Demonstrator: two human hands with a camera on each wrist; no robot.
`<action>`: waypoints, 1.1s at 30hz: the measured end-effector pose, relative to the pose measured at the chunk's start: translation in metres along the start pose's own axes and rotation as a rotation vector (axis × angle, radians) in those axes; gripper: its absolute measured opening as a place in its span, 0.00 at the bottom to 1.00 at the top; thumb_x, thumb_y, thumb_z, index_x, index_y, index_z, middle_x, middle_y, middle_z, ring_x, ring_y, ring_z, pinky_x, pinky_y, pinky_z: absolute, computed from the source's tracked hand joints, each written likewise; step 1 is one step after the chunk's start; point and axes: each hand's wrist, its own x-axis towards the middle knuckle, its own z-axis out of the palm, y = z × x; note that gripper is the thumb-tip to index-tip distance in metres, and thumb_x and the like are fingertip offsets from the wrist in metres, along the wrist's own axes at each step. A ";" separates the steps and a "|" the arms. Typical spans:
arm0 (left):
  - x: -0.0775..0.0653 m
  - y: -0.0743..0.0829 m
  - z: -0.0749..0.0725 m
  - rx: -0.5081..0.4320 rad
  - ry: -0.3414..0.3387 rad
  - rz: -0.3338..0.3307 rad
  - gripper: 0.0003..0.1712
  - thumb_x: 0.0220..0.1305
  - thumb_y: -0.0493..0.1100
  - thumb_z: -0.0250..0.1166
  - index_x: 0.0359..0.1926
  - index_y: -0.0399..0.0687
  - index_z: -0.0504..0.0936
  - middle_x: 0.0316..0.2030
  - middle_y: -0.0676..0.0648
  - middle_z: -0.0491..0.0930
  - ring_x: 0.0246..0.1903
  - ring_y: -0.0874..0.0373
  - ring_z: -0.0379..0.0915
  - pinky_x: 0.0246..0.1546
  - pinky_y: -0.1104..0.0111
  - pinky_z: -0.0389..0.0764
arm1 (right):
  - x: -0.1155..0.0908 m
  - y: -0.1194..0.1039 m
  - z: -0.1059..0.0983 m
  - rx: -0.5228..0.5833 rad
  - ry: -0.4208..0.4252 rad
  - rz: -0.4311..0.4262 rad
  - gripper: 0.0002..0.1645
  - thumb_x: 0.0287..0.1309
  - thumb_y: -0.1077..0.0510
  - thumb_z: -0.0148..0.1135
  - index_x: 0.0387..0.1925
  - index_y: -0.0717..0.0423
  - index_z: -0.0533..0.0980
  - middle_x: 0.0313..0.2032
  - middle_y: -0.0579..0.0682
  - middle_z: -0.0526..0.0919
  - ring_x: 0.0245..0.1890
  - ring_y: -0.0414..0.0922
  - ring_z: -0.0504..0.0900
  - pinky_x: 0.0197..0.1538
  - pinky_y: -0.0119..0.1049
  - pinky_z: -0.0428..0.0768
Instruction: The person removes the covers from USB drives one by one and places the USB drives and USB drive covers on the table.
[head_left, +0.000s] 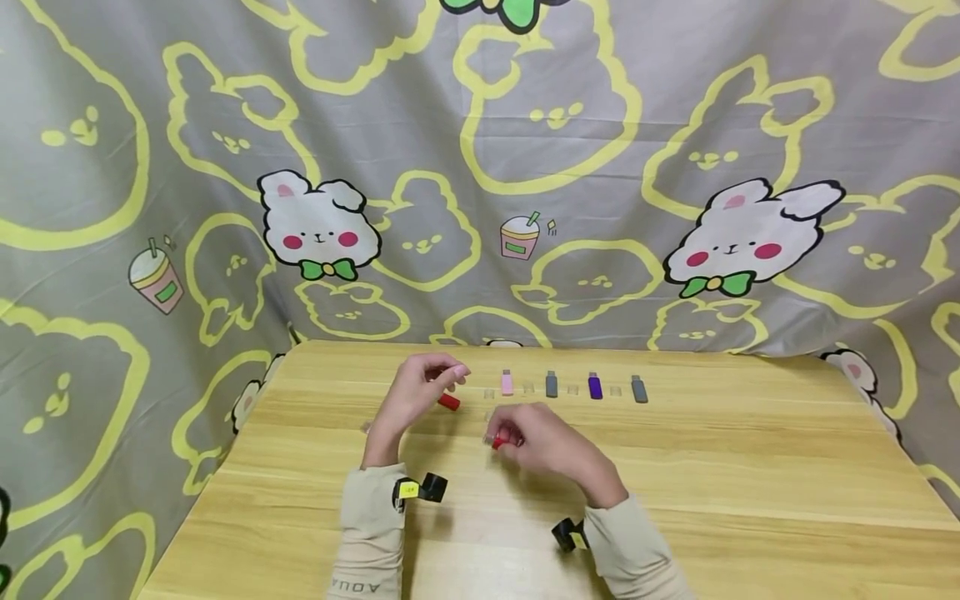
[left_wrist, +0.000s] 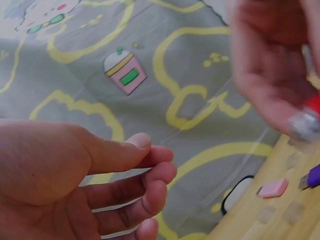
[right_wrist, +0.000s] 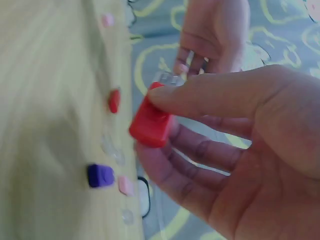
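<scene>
At the lower centre of the head view, the right hand (head_left: 547, 442) pinches a red USB stick (head_left: 501, 442) between thumb and curled fingers, the gap between them no wider than the stick. In the right wrist view the stick is a smooth, glossy block with rounded corners and a clear end piece (right_wrist: 168, 79); whether a metal plug sits inside that is too blurred to tell. The left hand (head_left: 417, 392), left of centre, has thumb and forefinger nearly together and its remaining fingers loosely bent, holding nothing visible; a second red stick (head_left: 448, 402) lies just beside it. Right of centre, a pink stick (head_left: 507, 383), a grey stick (head_left: 551, 384), a purple stick (head_left: 595, 387) and another grey stick (head_left: 639, 390) stand in a row, metal plugs bare, with small transparent caps (head_left: 573, 390) between them. All lie on a pale wood-grain surface (head_left: 750, 492) before a creased cloth (head_left: 585, 292) printed with rabbits.
</scene>
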 end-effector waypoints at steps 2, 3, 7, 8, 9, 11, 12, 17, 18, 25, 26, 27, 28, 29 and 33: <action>0.001 0.003 0.005 -0.022 -0.034 0.000 0.09 0.73 0.38 0.64 0.42 0.36 0.88 0.34 0.42 0.86 0.35 0.41 0.81 0.34 0.67 0.82 | -0.001 0.004 -0.007 0.024 0.048 0.004 0.11 0.60 0.73 0.67 0.40 0.57 0.83 0.32 0.47 0.83 0.33 0.41 0.78 0.38 0.33 0.80; 0.002 0.004 0.008 -0.031 -0.052 0.001 0.09 0.73 0.38 0.64 0.43 0.37 0.88 0.34 0.42 0.86 0.35 0.41 0.81 0.32 0.68 0.81 | -0.002 0.005 -0.011 0.035 0.071 0.003 0.10 0.61 0.72 0.67 0.40 0.57 0.83 0.32 0.46 0.83 0.34 0.41 0.79 0.38 0.33 0.80; 0.005 0.008 0.018 -0.038 -0.129 0.029 0.08 0.72 0.37 0.66 0.44 0.38 0.88 0.39 0.41 0.86 0.36 0.47 0.81 0.32 0.68 0.81 | -0.006 0.009 -0.023 0.044 0.160 -0.011 0.07 0.62 0.69 0.69 0.39 0.57 0.85 0.33 0.44 0.85 0.34 0.42 0.81 0.39 0.34 0.82; 0.005 0.009 0.020 -0.033 -0.149 0.044 0.08 0.71 0.37 0.66 0.45 0.38 0.88 0.40 0.41 0.87 0.37 0.49 0.81 0.34 0.68 0.81 | -0.007 0.010 -0.025 0.045 0.178 -0.007 0.06 0.62 0.69 0.69 0.39 0.57 0.86 0.33 0.44 0.85 0.34 0.41 0.82 0.38 0.34 0.82; 0.006 0.009 0.023 -0.026 -0.167 0.060 0.08 0.71 0.37 0.67 0.45 0.39 0.88 0.42 0.42 0.87 0.38 0.51 0.82 0.36 0.67 0.81 | -0.008 0.010 -0.027 0.048 0.195 -0.001 0.06 0.62 0.68 0.70 0.38 0.56 0.86 0.34 0.44 0.86 0.34 0.41 0.82 0.38 0.34 0.82; 0.007 0.010 0.028 -0.023 -0.202 0.082 0.08 0.69 0.36 0.68 0.46 0.38 0.88 0.45 0.43 0.87 0.41 0.52 0.82 0.41 0.66 0.82 | -0.010 0.011 -0.030 0.045 0.228 0.015 0.05 0.62 0.66 0.71 0.37 0.55 0.87 0.34 0.44 0.86 0.34 0.41 0.83 0.38 0.35 0.83; 0.007 0.010 0.030 -0.026 -0.218 0.088 0.08 0.69 0.35 0.68 0.46 0.38 0.88 0.46 0.43 0.87 0.42 0.52 0.82 0.42 0.66 0.82 | -0.010 0.012 -0.031 0.046 0.240 0.025 0.04 0.62 0.66 0.71 0.37 0.55 0.87 0.35 0.44 0.86 0.33 0.41 0.83 0.38 0.35 0.83; 0.008 0.011 0.039 -0.056 -0.253 0.082 0.06 0.69 0.34 0.68 0.43 0.39 0.88 0.44 0.43 0.86 0.37 0.55 0.83 0.41 0.66 0.83 | -0.013 0.012 -0.036 0.071 0.295 0.092 0.03 0.61 0.64 0.73 0.36 0.54 0.87 0.33 0.44 0.86 0.30 0.40 0.84 0.37 0.36 0.83; 0.008 0.011 0.041 -0.065 -0.253 0.079 0.05 0.69 0.33 0.68 0.43 0.39 0.88 0.43 0.43 0.86 0.37 0.56 0.83 0.41 0.64 0.84 | -0.013 0.013 -0.037 0.069 0.307 0.093 0.02 0.60 0.64 0.73 0.35 0.55 0.87 0.33 0.44 0.86 0.30 0.40 0.84 0.37 0.36 0.83; 0.009 0.015 0.049 -0.086 -0.231 0.084 0.03 0.66 0.32 0.70 0.40 0.38 0.88 0.38 0.45 0.86 0.36 0.59 0.81 0.39 0.67 0.83 | -0.013 0.013 -0.038 0.081 0.362 0.117 0.03 0.59 0.60 0.75 0.34 0.56 0.87 0.28 0.42 0.87 0.28 0.39 0.84 0.35 0.35 0.83; 0.009 0.016 0.051 -0.085 -0.225 0.090 0.03 0.66 0.33 0.70 0.40 0.38 0.88 0.37 0.45 0.86 0.36 0.59 0.81 0.38 0.68 0.82 | -0.012 0.013 -0.038 0.078 0.363 0.119 0.03 0.59 0.60 0.75 0.34 0.56 0.87 0.28 0.42 0.87 0.28 0.39 0.84 0.36 0.35 0.83; 0.009 0.017 0.052 -0.085 -0.220 0.097 0.03 0.66 0.33 0.70 0.39 0.38 0.88 0.36 0.45 0.86 0.35 0.59 0.81 0.37 0.69 0.81 | -0.012 0.014 -0.038 0.073 0.363 0.119 0.03 0.59 0.60 0.75 0.34 0.56 0.87 0.29 0.42 0.87 0.29 0.39 0.84 0.36 0.35 0.83; 0.009 0.018 0.053 -0.085 -0.216 0.100 0.03 0.66 0.33 0.70 0.39 0.38 0.88 0.35 0.45 0.86 0.34 0.59 0.80 0.36 0.69 0.81 | -0.012 0.014 -0.038 0.068 0.363 0.117 0.03 0.59 0.60 0.75 0.34 0.56 0.87 0.29 0.42 0.87 0.29 0.39 0.84 0.36 0.35 0.83; 0.009 0.018 0.054 -0.085 -0.212 0.102 0.02 0.66 0.33 0.70 0.39 0.38 0.87 0.34 0.45 0.86 0.33 0.59 0.80 0.35 0.70 0.80 | -0.012 0.015 -0.038 0.064 0.360 0.114 0.03 0.60 0.60 0.75 0.34 0.56 0.87 0.29 0.42 0.87 0.29 0.39 0.84 0.36 0.35 0.83; 0.010 0.018 0.057 -0.077 -0.203 0.104 0.02 0.65 0.33 0.71 0.38 0.38 0.87 0.32 0.45 0.86 0.31 0.59 0.79 0.34 0.70 0.80 | -0.013 0.017 -0.039 0.070 0.340 0.104 0.03 0.61 0.61 0.74 0.34 0.57 0.86 0.29 0.43 0.86 0.30 0.39 0.84 0.36 0.35 0.82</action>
